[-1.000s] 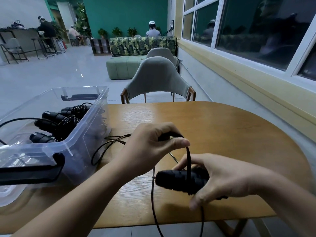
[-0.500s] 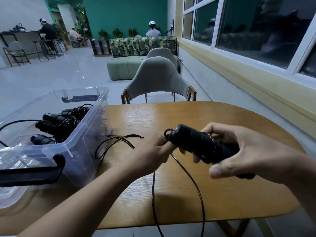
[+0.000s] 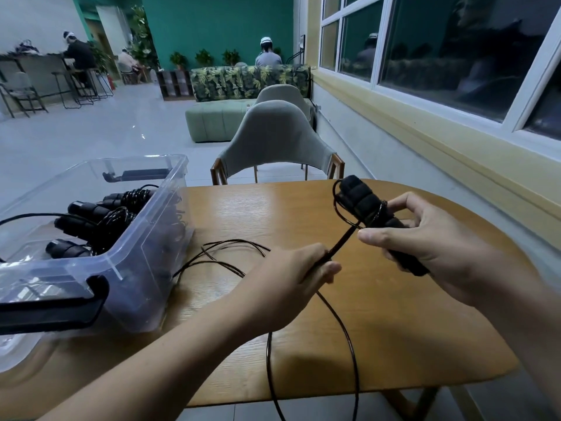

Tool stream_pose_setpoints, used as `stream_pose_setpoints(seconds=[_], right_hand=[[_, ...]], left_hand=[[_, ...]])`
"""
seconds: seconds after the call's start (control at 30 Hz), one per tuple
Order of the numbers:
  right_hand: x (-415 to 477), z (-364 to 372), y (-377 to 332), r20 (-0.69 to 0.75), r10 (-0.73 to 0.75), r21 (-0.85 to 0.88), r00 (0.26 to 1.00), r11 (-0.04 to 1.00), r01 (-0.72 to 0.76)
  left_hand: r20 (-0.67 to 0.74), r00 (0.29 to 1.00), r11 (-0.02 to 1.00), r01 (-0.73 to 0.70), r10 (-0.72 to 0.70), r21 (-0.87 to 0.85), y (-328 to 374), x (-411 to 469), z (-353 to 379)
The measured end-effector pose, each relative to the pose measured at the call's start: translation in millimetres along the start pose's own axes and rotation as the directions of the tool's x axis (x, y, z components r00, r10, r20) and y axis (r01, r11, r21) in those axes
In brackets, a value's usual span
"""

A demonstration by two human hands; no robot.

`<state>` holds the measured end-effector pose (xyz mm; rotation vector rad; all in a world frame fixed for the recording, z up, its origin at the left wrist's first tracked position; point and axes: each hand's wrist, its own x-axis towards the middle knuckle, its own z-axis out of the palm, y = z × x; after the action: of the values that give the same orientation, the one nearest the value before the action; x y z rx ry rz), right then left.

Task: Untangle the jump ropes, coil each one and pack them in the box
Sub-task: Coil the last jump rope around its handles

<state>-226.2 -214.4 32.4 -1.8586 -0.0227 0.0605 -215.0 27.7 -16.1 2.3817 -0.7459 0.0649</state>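
Handles rise, right hand fingers curled round them; left hand pinches the cord taut, likely for another wrap.

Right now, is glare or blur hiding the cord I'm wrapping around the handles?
Head view: glare lies on the table on its far side, off the cord; head view: the taut stretch from left hand to handles looks smeared but traceable; head view: the window frame leans from the wide lens.

A: The table?
B: Wood; I see grain and a soft sheen. The box is clear glossy plastic; the handle matt black foam; the cord smooth, shiny.
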Motion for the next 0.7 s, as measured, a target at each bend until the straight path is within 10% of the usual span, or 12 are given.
stream_pose_setpoints(seconds=[0.4, 0.7], right_hand=[[6.3, 11.1, 19.4, 0.311, 0.210, -0.453, 0.927, 0.890, -0.050], [-5.8, 23.1, 6.9, 0.635, 0.267, -0.380, 0.725, 0.925, -0.008]], left_hand=[[-0.153, 0.980, 0.989, -0.134, 0.124, -0.061, -7.4, -4.8, -20.3], [-0.115, 0.989, 0.975, -0.112, 0.091, -0.194, -15.3, -4.4, -27.5]])
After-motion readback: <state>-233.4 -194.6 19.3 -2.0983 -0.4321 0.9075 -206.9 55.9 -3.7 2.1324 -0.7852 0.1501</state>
